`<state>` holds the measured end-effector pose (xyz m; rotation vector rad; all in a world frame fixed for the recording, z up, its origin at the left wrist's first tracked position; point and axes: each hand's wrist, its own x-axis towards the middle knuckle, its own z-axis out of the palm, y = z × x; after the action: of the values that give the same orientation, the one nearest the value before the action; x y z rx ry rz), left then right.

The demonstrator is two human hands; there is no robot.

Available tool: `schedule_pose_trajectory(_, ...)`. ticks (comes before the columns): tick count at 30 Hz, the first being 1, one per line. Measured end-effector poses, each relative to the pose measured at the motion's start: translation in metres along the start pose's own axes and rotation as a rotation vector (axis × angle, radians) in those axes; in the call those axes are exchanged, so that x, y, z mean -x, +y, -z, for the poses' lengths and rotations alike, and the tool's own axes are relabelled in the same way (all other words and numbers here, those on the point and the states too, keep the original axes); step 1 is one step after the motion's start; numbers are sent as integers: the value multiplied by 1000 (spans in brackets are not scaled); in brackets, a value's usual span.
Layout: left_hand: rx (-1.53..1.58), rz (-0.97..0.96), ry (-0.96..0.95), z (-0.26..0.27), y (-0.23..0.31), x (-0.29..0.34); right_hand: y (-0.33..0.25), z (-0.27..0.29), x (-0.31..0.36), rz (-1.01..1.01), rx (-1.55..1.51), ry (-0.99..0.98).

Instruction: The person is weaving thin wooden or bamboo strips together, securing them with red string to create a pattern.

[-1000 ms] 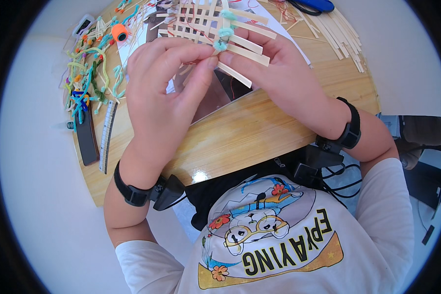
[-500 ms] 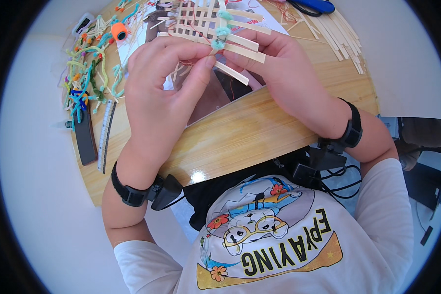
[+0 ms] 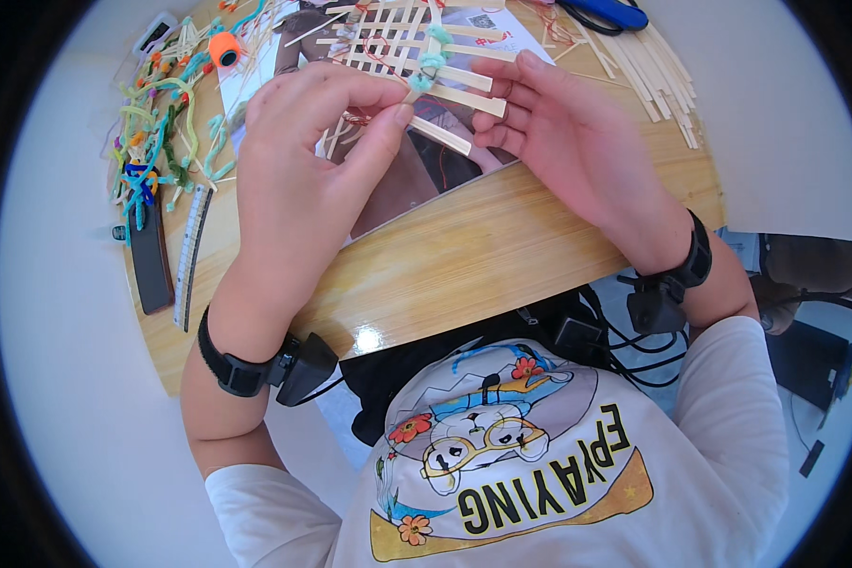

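- Woven lattice (image 3: 469,79) of pale strips: twelve o'clock from the middle of the view, tilted above a glossy sheet (image 3: 388,204), mint fuzzy yarn (image 3: 430,62) along its right side.
- Left hand (image 3: 298,151), eleven o'clock: thumb and forefinger pinched on the lattice's near corner.
- Right hand (image 3: 587,137), between one and two: thumb apart from its curled fingers, which sit beside the strip ends; contact cannot be told.
- Small bottle (image 3: 118,232), nine o'clock: contents hidden.
- Orange cylinder (image 3: 224,49), between ten and eleven: dark round end showing.
- Fuzzy stems (image 3: 156,114) in many colours, ten o'clock: heaped by something clear-edged, possibly a container.
- Ruler (image 3: 193,256) and dark case (image 3: 150,260), nine o'clock, near the left edge of the counter (image 3: 426,260).
- Loose strips (image 3: 639,71) and blue-handled tool (image 3: 620,14), between one and two, toward the right edge.
- Bare wood runs between the sheet and the counter's near edge.
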<state>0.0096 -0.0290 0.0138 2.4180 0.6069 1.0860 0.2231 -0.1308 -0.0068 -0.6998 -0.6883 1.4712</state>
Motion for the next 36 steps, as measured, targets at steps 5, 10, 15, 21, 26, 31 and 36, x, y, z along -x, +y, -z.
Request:
schedule_pose_trajectory(5,-12,-13,-8,-2,1,0,5,-5,0,-58,192,48)
schedule_pose_trajectory(10,-45,-42,-9,-3,1,0,6,-3,-2,-141,140,13)
schedule_pose_trajectory(15,-23,-7,-48,-4,1,1,5,8,-4,-57,-9,-15)
schedule_pose_trajectory(21,-54,-9,-56,-3,-5,2,-16,12,10,5,-35,-130)
schedule_pose_trajectory(26,-51,11,-67,-2,-4,1,-23,4,14,42,237,41)
schedule_pose_trajectory(31,-41,18,-72,-3,-5,1,-28,9,14,-215,230,-126)
schedule_pose_trajectory(36,-50,9,-62,-2,-2,0,-24,-8,15,-94,494,49)
